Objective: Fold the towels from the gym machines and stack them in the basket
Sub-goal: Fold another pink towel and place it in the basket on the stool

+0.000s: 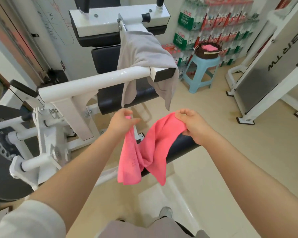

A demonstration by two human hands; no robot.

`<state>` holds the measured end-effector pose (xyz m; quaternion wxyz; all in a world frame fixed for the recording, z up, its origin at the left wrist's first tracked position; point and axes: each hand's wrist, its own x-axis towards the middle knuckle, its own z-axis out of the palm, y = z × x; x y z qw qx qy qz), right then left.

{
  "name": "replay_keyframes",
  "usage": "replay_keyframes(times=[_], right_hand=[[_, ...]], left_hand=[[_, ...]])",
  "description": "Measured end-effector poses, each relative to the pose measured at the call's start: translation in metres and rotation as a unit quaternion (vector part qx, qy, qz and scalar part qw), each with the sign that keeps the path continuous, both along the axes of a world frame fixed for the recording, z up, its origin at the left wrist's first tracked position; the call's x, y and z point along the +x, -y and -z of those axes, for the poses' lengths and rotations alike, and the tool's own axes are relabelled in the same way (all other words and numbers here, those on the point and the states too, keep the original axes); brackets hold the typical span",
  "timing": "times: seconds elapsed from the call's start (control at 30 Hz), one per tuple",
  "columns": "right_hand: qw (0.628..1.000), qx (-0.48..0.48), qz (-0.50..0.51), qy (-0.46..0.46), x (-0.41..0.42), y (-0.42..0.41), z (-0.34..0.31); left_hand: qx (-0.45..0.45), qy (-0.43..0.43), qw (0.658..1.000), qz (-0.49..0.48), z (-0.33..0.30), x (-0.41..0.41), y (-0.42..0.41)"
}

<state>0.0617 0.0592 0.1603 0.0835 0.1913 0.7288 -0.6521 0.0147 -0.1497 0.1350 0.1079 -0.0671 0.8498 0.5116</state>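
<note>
I hold a pink towel in both hands in front of me. My left hand pinches one top corner and my right hand grips the other top edge, so the cloth sags crumpled between them over a black padded roller. A grey towel hangs over the white arm of the gym machine just beyond my hands. Further off at the right, a dark woven basket stands on a light blue plastic stool and holds a folded pink towel.
The white gym machine with black pads fills the left and centre. A second white machine frame stands at the right. Packs of bottled water are stacked against the back wall. Beige floor runs between the machines toward the stool.
</note>
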Motion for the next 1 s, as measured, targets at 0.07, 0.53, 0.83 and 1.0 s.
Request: replay_keyframes(times=[0.07, 0.53, 0.83, 1.0], right_hand=[[0.992, -0.085, 0.093, 0.015, -0.006, -0.017, 0.004], [0.907, -0.412, 0.019, -0.088, -0.026, -0.082, -0.017], [0.967, 0.213, -0.138, -0.008, -0.026, -0.103, 0.022], [0.904, 0.324, -0.233, -0.155, -0.025, -0.098, 0.000]], left_hand=[[-0.101, 0.028, 0.994, -0.001, 0.007, -0.006, 0.000], [0.144, -0.105, 0.978, -0.110, -0.034, -0.021, -0.053], [-0.225, 0.173, 0.952, 0.112, 0.002, -0.009, -0.083], [0.085, 0.142, 0.986, 0.001, -0.009, -0.010, -0.092]])
